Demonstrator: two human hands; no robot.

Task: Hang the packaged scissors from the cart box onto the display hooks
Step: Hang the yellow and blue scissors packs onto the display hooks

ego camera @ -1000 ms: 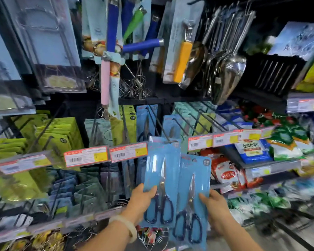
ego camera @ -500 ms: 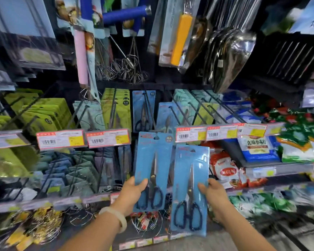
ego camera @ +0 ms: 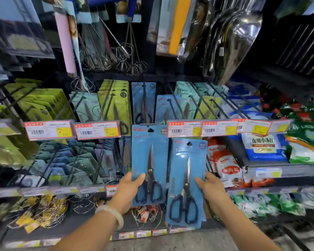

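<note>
My left hand grips the lower left edge of a blue scissors pack, held upright with its hang hole near the tip of a black display hook. Another blue scissors pack hangs further back on that hook. My right hand grips the right edge of a second blue scissors pack, held lower and to the right of the first. The two held packs overlap slightly at their edges. The cart box is out of view.
Price tags run along the hook fronts. Green scissors packs hang left of the blue ones, teal packs to the right. Whisks and steel ladles hang above. Bagged goods fill shelves on the right.
The view has tilted down a little, so the shelves sit higher in frame. Both hands stay on their packs, the left pack raised nearer the hook tip.
</note>
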